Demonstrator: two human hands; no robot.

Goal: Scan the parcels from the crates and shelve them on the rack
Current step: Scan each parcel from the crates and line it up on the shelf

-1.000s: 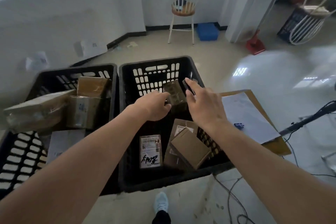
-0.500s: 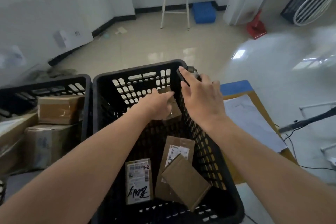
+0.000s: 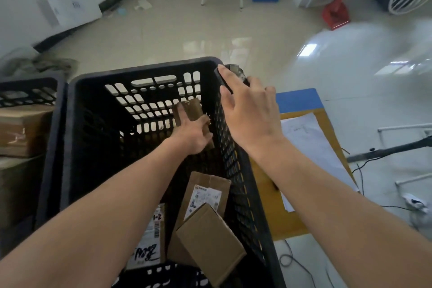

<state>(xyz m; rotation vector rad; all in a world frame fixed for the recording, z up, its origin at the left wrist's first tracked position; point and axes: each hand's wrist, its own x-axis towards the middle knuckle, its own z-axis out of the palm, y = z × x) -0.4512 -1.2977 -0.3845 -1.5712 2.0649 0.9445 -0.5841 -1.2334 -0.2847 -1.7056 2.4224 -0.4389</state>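
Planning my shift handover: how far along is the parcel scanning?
Nothing shelved shows; no rack in view. In hand: left hand grips a small brown parcel in the black crate; right hand holds the scanner. Left: three parcels below, plus boxes in the neighbouring crate.

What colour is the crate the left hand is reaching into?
Black, with slotted walls; the crate shows clearly in the head view, the left hand inside it.

Both forearms stretched forward, left hand (image 3: 195, 133) curled in a grip, right hand (image 3: 251, 110) likewise gripping
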